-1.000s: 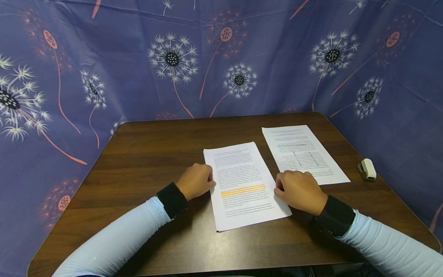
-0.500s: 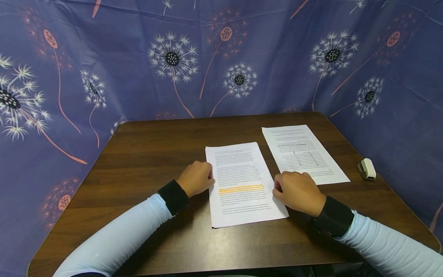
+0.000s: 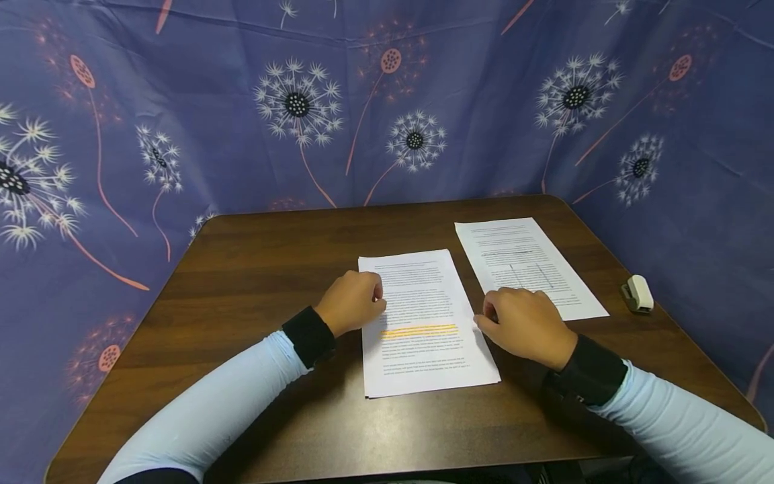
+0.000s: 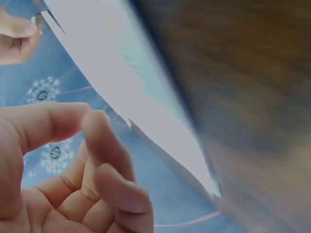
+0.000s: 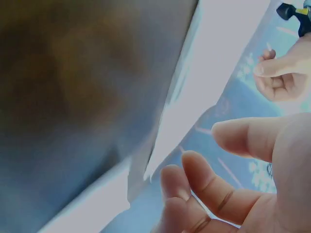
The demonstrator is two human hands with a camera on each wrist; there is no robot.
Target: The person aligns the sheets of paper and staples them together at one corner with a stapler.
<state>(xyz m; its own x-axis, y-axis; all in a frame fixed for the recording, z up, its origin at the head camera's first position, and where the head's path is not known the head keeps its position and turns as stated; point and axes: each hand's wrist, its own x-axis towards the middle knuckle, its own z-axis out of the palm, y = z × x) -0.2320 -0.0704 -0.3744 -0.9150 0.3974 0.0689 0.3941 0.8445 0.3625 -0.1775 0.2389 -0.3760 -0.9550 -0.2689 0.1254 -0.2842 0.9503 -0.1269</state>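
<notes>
A stack of printed papers (image 3: 417, 376) with orange highlighted lines lies on the table, its edges nearly even. My left hand (image 3: 351, 302) hovers over its left edge; in the left wrist view the thumb meets the loosely curled index finger, with the paper apart from them. By the right edge is my right hand (image 3: 526, 326). Its thumb and bent fingers (image 5: 199, 170) stand apart in the right wrist view, with nothing between them. A second printed sheet (image 3: 532, 259) lies behind the right hand, which covers its near left corner.
A white and dark stapler (image 3: 639, 294) sits near the right edge of the brown wooden table (image 3: 272, 235). Behind the table hangs a blue cloth (image 3: 230, 134) with a dandelion pattern.
Both hands held the stack's side edges and turned it slightly, its near end shifting left. Now the hands have let go and lifted a little, the left one moving up and rightward.
</notes>
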